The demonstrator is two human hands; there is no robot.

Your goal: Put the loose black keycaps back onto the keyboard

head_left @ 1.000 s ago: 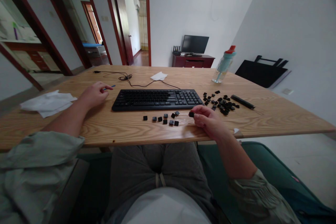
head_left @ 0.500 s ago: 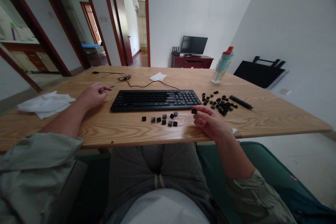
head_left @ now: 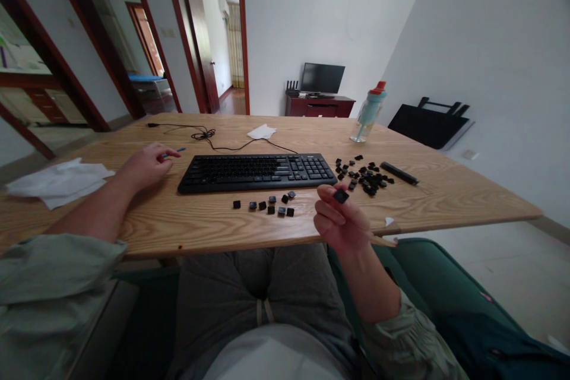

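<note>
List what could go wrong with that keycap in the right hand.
1. The right hand pinches the keycap at its fingertips, close to the table edge; a slip could drop it to the floor.
2. The loose pile beside the keyboard could scatter if an arm brushes it.

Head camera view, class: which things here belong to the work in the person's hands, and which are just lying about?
In use:
right hand, pinching a keycap
keyboard
row of loose keycaps
keycap pile
left hand, resting by a blue pen

Lying about:
water bottle
white cloths
crumpled tissue
</note>
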